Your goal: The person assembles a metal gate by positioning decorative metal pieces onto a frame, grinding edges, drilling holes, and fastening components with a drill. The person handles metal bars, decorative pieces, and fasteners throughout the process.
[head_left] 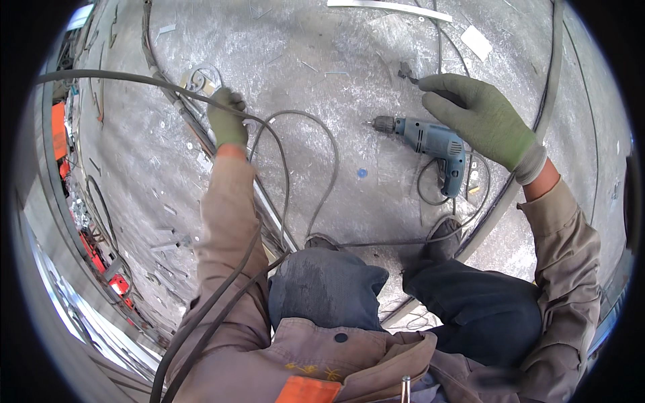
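Observation:
My right hand (480, 117), in a green glove, is closed with thumb and forefinger pinching a small dark piece (406, 71) that looks like a drill chuck key. Just below that hand a blue-grey power drill (430, 140) lies on its side on the floor, its chuck pointing left and its handle toward me. My left hand (227, 117), gloved too, is curled closed near a pale ring-shaped item (201, 79). Whatever its fingers hold, if anything, is hidden. A thick dark cable (282, 151) passes across and beside this hand.
Grey metal floor (363, 215) carries scattered scraps and a blue disc (362, 173). A pale strip (390, 8) and a white plate (476, 43) lie at the far side. Long cables run along the left and right (547, 87). Orange-red items (59, 131) line the left edge.

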A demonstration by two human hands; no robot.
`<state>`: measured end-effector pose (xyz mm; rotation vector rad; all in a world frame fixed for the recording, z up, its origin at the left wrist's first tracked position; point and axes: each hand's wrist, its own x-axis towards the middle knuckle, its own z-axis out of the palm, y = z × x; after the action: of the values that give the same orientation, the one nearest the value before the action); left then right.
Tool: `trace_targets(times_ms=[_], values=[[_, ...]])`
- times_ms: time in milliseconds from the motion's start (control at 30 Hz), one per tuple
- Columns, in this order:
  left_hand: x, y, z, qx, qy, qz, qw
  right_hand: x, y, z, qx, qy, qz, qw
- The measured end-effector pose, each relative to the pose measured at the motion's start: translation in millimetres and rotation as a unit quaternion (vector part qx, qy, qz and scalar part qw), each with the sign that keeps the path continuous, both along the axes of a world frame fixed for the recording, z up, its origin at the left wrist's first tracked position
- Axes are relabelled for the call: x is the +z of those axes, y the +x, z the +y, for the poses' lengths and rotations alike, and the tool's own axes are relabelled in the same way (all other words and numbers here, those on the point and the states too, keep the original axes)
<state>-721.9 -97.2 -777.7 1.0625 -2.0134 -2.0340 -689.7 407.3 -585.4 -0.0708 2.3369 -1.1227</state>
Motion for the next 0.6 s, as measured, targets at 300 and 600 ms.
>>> trace_targets(times_ms=[300,600], values=[[139,124,56,-0.303,0.298,0.131,0.896,22,8,-97,0.225,-0.069,0.32,0.918],[163,130,133,-0.378,0.34,-0.102,0.855,-2,28,-108,0.377,0.056,0.323,0.866]])
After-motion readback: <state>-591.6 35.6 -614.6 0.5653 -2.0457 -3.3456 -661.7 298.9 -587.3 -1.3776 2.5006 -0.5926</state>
